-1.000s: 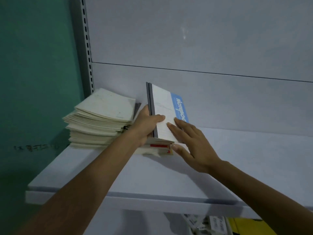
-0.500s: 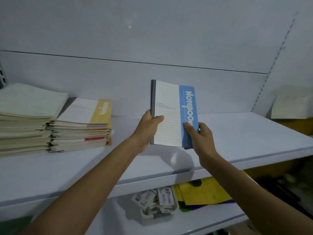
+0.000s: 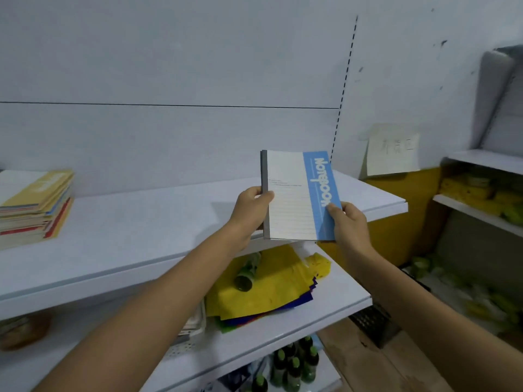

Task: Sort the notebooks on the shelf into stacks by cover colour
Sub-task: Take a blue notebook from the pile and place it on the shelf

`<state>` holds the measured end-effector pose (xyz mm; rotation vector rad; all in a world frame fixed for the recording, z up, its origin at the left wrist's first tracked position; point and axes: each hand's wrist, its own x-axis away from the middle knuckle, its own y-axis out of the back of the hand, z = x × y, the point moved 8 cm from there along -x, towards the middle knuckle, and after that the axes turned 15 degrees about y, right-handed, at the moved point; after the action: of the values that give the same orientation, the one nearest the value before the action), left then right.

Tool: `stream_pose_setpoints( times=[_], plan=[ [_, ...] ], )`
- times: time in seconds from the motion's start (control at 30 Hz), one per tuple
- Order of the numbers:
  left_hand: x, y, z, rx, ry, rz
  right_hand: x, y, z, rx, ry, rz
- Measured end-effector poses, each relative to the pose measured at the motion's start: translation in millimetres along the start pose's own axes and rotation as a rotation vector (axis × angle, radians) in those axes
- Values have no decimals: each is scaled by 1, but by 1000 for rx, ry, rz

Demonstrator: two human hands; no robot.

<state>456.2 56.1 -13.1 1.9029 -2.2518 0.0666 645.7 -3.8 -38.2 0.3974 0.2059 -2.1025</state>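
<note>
I hold a white notebook with a blue band [image 3: 294, 196] upright in both hands, above the right part of the white shelf [image 3: 158, 222]. My left hand [image 3: 252, 207] grips its grey spine edge. My right hand [image 3: 349, 222] grips its lower right corner on the blue band. A stack of notebooks with a yellow-banded one on top [image 3: 34, 205] lies on the shelf at the far left, cut off by the frame edge.
The shelf ends at the right [image 3: 396, 205]. On the lower shelf lie yellow and blue sheets [image 3: 268, 287] with a dark bottle [image 3: 246, 278] on them. Green-capped bottles [image 3: 294, 366] stand below. Another shelving unit [image 3: 481, 193] stands at the right.
Both hands have lifted the blue-banded notebook off the stack and carried it right along the shelf. The view has swung right, so the stacks now sit at the far left.
</note>
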Motion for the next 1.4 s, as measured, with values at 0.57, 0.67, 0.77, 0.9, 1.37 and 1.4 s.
stream_pose_setpoints(
  times=[0.57,0.67,0.77,0.9,1.37,1.4],
  plan=[
    [-174,-120,-13,-176,99,165,-180,68,-72,175,-76,44],
    [-221,-136,-20,-235,107,161,-230,69,-87,257,-69,93],
    [-259,-147,-17,-321,125,144,-273,65,-111,337,-82,147],
    [-296,-154,-10,-366,179,86,-316,54,-145,479,-93,266],
    [-354,-181,-26,-808,46,-364,-421,15,-190,768,77,697],
    [-354,-184,-26,-841,51,-383,-425,14,-192,772,95,719]
  ],
)
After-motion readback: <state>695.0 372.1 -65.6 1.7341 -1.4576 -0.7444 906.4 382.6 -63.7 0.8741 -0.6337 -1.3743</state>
